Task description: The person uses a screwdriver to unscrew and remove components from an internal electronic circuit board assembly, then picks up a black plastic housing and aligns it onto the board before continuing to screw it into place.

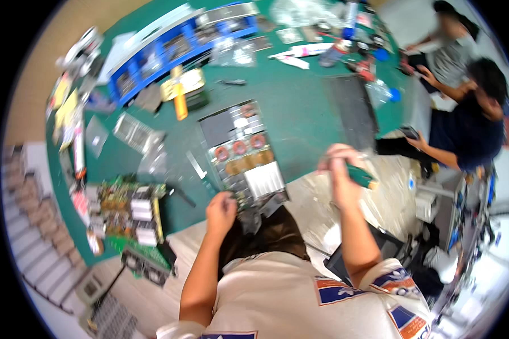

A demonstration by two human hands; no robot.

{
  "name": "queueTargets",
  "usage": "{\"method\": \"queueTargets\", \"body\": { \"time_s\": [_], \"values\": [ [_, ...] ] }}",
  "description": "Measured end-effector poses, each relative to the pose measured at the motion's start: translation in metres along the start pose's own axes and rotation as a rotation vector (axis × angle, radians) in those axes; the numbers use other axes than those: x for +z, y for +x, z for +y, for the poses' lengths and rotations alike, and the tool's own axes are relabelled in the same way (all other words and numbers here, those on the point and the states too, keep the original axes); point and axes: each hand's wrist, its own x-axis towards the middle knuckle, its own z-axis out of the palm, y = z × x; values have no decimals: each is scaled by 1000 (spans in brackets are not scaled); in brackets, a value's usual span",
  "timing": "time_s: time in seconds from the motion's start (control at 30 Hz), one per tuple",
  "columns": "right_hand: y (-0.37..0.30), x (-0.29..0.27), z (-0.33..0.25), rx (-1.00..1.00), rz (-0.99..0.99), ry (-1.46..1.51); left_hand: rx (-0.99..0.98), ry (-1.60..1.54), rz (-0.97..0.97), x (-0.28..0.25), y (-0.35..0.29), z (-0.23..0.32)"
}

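In front of me on the green bench lies a power supply circuit board (244,167) with copper-coloured ring coils, a white block and a dark panel at its far end. My left hand (221,211) is at its near left corner, fingers curled and closed; what they hold, if anything, is too blurred to name. My right hand (344,170) is raised off to the right of the board, closed round a green-handled tool (359,176) with an orange end. The tool's working tip cannot be made out. Dark cables or connectors (252,219) hang at the board's near edge.
A blue parts bin (172,52) with several compartments stands at the back. A yellow-handled tool (179,99) lies before it. More circuit boards (127,212) are at the left, a dark mat (350,107) at the right. Two people (464,121) are beyond the bench's right side.
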Motion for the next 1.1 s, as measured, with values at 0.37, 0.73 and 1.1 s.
{"method": "queueTargets", "body": {
  "time_s": [0.37,0.73,1.1],
  "values": [
    [-20,25,2,339,-171,-89,-375,-14,208,-25,-61,-149],
    [-35,6,9,317,-214,-219,-1372,-1033,848,4,-89,-170],
    [22,-24,38,235,-277,-212,-1552,-703,1467,27,-6,-240]
  ]
}}
